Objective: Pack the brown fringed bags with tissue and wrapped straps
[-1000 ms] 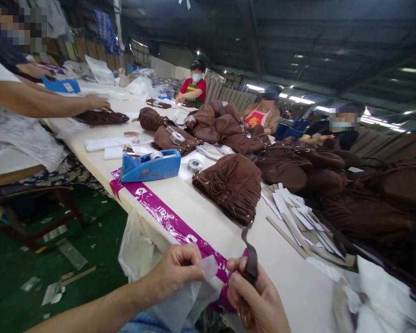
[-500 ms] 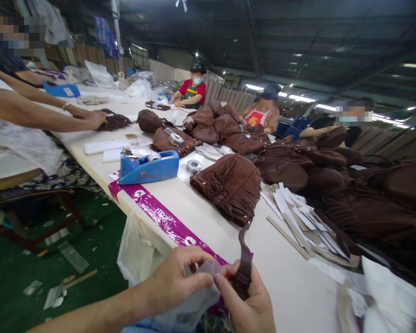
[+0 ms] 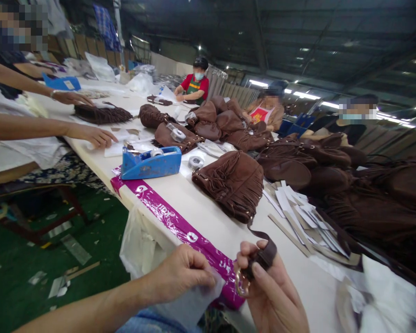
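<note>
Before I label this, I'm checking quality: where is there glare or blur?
Head view: glare streaks the purple strip, the metal ring at the right hand glints; head view, upper right: lamps look blown out; head view, lower right: white paper looks soft.

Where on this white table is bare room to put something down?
Bare tabletop lies between the purple printed plastic and the fringed brown bag, and between the right hand and the cardboard strips. Crowded: the heap of brown bags.

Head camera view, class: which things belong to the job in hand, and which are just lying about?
In use:
left hand pinching thin sheet
right hand holding strap
fringed bag on that strap

Probably just lying about:
blue tape dispenser
paper strips
floor scraps
</note>
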A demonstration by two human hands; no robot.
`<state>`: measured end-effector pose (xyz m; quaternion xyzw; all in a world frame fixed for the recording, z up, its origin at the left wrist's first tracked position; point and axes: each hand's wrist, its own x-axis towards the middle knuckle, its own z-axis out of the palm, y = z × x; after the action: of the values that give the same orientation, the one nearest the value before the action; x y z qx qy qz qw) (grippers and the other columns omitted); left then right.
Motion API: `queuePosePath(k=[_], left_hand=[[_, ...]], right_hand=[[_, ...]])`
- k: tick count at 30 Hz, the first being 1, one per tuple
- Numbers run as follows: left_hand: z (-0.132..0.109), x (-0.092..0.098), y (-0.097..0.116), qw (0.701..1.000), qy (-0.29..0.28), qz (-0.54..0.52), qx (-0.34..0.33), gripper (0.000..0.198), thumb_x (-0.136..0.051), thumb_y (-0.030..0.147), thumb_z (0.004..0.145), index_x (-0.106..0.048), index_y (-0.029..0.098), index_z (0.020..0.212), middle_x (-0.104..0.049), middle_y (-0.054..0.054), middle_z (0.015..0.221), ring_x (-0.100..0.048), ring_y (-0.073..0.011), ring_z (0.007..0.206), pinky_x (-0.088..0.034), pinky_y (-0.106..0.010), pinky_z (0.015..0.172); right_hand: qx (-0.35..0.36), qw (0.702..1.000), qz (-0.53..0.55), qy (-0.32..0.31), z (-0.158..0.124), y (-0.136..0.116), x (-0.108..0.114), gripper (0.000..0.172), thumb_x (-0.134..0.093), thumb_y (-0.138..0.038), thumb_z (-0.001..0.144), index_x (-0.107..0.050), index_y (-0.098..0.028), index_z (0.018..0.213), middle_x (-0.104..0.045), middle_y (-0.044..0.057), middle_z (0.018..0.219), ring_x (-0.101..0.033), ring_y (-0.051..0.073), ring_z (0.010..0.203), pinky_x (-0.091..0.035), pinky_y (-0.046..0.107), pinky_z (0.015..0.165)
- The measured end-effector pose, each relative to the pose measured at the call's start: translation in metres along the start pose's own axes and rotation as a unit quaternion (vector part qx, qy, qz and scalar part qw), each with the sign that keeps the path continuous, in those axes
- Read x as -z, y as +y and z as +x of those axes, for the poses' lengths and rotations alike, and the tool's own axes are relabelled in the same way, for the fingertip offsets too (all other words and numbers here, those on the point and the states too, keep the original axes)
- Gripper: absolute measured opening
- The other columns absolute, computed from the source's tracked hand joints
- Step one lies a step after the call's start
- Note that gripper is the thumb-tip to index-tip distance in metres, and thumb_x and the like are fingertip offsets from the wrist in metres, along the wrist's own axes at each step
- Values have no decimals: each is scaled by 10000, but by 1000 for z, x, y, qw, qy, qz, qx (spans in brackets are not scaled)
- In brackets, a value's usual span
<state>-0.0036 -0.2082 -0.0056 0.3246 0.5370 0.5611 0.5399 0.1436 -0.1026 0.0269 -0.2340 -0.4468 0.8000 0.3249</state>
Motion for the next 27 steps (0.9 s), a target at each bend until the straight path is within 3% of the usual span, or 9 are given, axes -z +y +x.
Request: queuePosePath(k=[4, 7, 12, 16, 24, 27], left_hand=[[-1, -4, -5, 999, -34, 34, -7, 143, -645, 226, 672, -723, 109, 643, -624, -9, 580, -480, -99, 541, -371, -199, 553], [0, -5, -7, 998, -56, 39, -2, 138, -637, 218, 680, -706, 115, 619, -595, 12, 557, -451, -88, 524, -351, -189, 531], [1, -6, -4, 995, -82, 36, 45, 134, -652, 233, 652, -671, 119, 585, -524, 35, 494, -395, -81, 484, -299, -195, 483], [3, -9, 0, 995, -66, 45, 66, 136, -627, 222, 652, -649, 125, 559, -435, 56, 417, -335, -72, 433, -256, -200, 446], [7, -14, -6, 996, -62, 36, 44, 136, -618, 227, 651, -639, 126, 562, -520, 39, 499, -399, -78, 482, -285, -197, 472], [7, -16, -6, 995, -72, 40, 55, 148, -625, 241, 654, -625, 129, 557, -475, 53, 469, -355, -67, 446, -242, -202, 442]], right_hand=[[49, 997, -57, -12, 3, 9, -2, 304, -664, -329, 830, -509, -306, 1090, -575, 10, 997, -560, 149, 840, -502, 276, 742], [58, 995, -81, -20, 1, 16, -1, 296, -631, -338, 857, -483, -303, 1111, -575, -1, 991, -558, 138, 834, -487, 279, 791], [71, 995, -73, -20, -4, 16, 3, 287, -619, -304, 864, -475, -304, 1113, -568, -8, 967, -556, 138, 838, -488, 276, 788], [70, 996, -61, -13, -7, 16, 6, 269, -625, -297, 858, -493, -300, 1092, -570, -8, 954, -557, 135, 829, -497, 262, 769], [48, 999, -20, 0, -7, 17, 5, 292, -672, -321, 821, -514, -303, 1067, -603, -6, 956, -603, 138, 840, -517, 287, 796], [45, 999, -11, 5, -7, 17, 6, 294, -679, -304, 817, -509, -301, 1056, -601, -4, 953, -616, 138, 810, -535, 299, 759]])
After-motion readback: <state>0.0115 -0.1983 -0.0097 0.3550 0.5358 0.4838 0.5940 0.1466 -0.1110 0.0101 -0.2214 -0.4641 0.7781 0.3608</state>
